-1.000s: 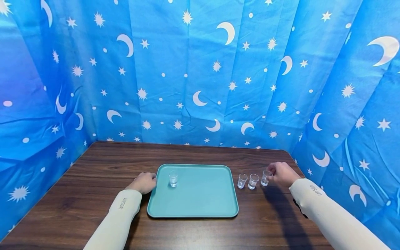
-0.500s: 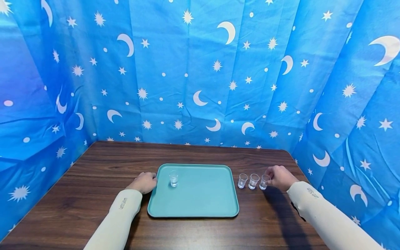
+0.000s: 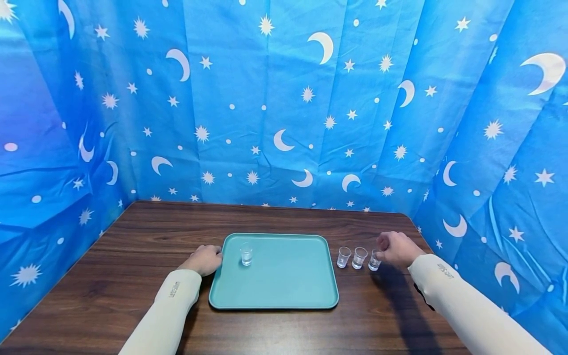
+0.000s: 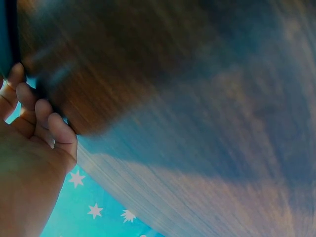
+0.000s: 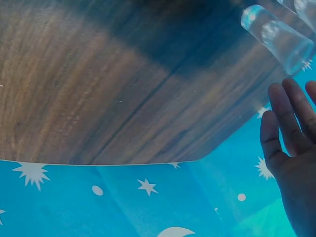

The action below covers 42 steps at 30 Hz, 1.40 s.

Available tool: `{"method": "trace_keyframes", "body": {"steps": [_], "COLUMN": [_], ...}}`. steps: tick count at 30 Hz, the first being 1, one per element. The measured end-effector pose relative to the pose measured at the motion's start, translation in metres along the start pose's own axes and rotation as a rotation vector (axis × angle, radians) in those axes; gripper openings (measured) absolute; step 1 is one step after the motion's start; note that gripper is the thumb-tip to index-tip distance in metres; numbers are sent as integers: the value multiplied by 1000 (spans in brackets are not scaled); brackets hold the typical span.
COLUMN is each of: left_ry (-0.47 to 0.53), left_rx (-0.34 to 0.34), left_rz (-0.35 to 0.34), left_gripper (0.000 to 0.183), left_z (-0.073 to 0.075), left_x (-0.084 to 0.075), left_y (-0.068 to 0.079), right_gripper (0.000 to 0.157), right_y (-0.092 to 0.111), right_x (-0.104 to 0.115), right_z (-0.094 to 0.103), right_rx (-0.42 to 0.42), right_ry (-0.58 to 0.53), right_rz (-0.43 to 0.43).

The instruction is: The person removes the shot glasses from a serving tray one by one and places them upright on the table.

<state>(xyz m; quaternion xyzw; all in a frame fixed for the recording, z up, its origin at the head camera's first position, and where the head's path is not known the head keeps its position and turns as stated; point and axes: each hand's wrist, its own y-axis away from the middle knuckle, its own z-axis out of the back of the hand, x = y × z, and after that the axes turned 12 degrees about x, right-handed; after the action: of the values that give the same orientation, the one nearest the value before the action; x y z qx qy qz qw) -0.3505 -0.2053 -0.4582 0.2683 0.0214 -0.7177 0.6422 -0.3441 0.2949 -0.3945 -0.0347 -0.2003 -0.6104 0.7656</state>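
Note:
A teal tray (image 3: 284, 276) lies on the wooden table, with one clear shot glass (image 3: 246, 254) upright on its left part. My left hand (image 3: 205, 260) grips the tray's left edge; in the left wrist view its fingers (image 4: 61, 129) are bent. Two more shot glasses, one nearest the tray (image 3: 343, 258) and one beside it (image 3: 359, 258), stand right of the tray. A further shot glass (image 3: 374, 263) ends that row. My right hand (image 3: 398, 248) is at its rim. The right wrist view shows loosely extended fingers (image 5: 282, 111) beside that glass (image 5: 276, 37); the thumb is hidden there.
The brown wooden table (image 3: 288, 333) reaches back to a blue curtain (image 3: 275, 108) printed with stars and moons. The curtain also hangs at both sides. Bare tabletop lies behind the tray and in front of it.
The rightmost shot glass has moved slightly left and nearer to me, into line with the other two. My right hand has since lifted a little at its rim. My left hand stays put.

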Motion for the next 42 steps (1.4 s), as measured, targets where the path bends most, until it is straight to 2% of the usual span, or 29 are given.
{"method": "trace_keyframes", "body": {"steps": [8,12,16,29,34,42], "left_ry": [-20,-19,-18,-29,-37,-40], "left_rx": [5,11,13,9,8,1], "left_rz": [-17,-20,-33,-25,-23,-15], "left_gripper": [33,35,36,35,31,35], "left_z": [1,1,1,-1,0,-2], "left_x": [-2,-2,0,5,5,4], "left_y": [2,1,0,-4,-4,-4], "right_gripper": [21,17,17,15,18,22], "right_y": [-5,-9,-14,-35,-44,-57], "right_x": [21,33,48,102,125,158], "right_z": [13,13,10,-6,-15,-29], "right_rx": [-89,-131,-150,-144,-109,-69], "right_ry": [44,67,38,-23,-42,-59], "right_rz": [105,165,188,275,296,347]}}
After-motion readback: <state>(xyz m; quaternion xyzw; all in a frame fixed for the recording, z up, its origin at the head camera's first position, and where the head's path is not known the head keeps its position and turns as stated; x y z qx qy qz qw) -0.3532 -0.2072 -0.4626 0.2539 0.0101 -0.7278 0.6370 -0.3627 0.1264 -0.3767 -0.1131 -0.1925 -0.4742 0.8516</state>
